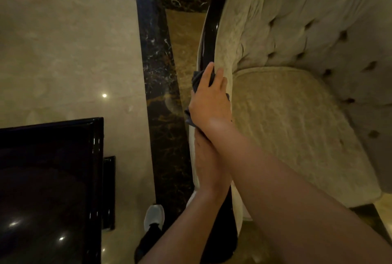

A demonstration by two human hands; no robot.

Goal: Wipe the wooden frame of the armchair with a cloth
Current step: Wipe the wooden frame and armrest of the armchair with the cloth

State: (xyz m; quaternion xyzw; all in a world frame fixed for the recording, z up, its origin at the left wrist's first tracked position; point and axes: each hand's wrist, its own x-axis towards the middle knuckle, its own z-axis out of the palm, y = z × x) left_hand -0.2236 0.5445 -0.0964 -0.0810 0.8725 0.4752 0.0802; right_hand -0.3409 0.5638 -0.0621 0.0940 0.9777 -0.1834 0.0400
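No brand, label or writing can be read anywhere in the view. A dark grey cloth (196, 82) is pressed against the glossy dark wooden frame (209, 36) of the armchair by the right hand (209, 102), whose fingers (206, 72) are curled over the rail with the cloth bunched beneath the palm. The frame is seen as a narrow, polished, curved rail running along the outer edge of the chair's arm, with highlights on its surface. The left hand (206, 161) is wrapped around the same rail just below the right wrist, partly hidden by the right forearm. The armchair's cream upholstery (286, 115) is patterned and button-tufted on the back. A black lacquered table (51, 178) stands to the left on the marble floor (70, 51), and a pale shoe (154, 215) is visible below.
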